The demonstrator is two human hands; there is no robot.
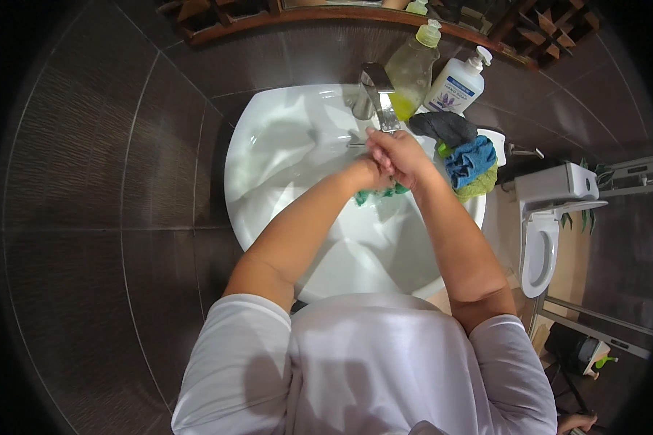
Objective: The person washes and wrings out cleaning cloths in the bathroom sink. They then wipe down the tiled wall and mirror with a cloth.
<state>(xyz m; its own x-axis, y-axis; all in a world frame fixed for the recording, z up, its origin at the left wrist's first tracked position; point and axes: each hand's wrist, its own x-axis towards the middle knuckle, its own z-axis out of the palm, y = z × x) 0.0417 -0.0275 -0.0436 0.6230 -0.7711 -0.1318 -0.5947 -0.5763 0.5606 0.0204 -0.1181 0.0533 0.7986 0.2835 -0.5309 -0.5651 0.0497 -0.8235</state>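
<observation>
Both my hands meet over the white sink, just below the metal faucet. My right hand is closed, its fingers curled in against the other hand; what it grips is hidden. Smeared by motion, my left hand is pressed close beside it, and its fingers cannot be made out. Under and between the hands a green cloth shows in small pieces. It looks wet, and I cannot tell which hand holds it.
Behind the faucet stand a bottle of yellow-green liquid and a white hand soap bottle. A dark cloth, a blue cloth and a green cloth lie on the sink's right edge. Farther right is a toilet.
</observation>
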